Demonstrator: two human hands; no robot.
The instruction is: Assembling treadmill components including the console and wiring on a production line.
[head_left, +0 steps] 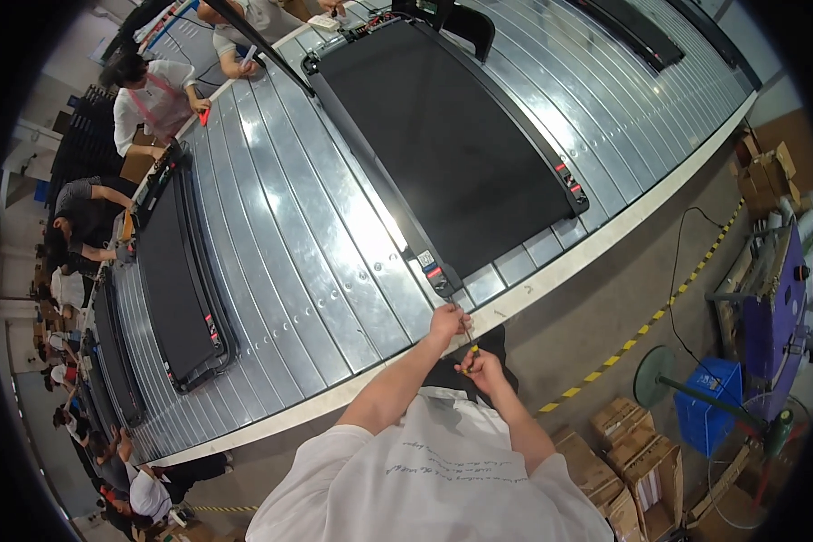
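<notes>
A broad slatted metal bench [312, 262] is overlaid by a black belted deck [443, 126], whose near end cap [443, 285] is brought close to the bench's pale edge. The deck could be scratched or nudged if the work at that corner is pushed too hard. On the floor at right, a blue crate [712, 432] is seen, its contents not discernible; beside it, pale items [648, 488] are held in an open cardboard box [673, 483]. By the end cap, the far end of a slim yellow-handled tool [474, 348] appears pinched by the left hand [449, 322]; its handle is gripped by the right hand [483, 370]. If the tip is tilted, it could be slipped into the left fingers; whether the cap is touched cannot be told.
</notes>
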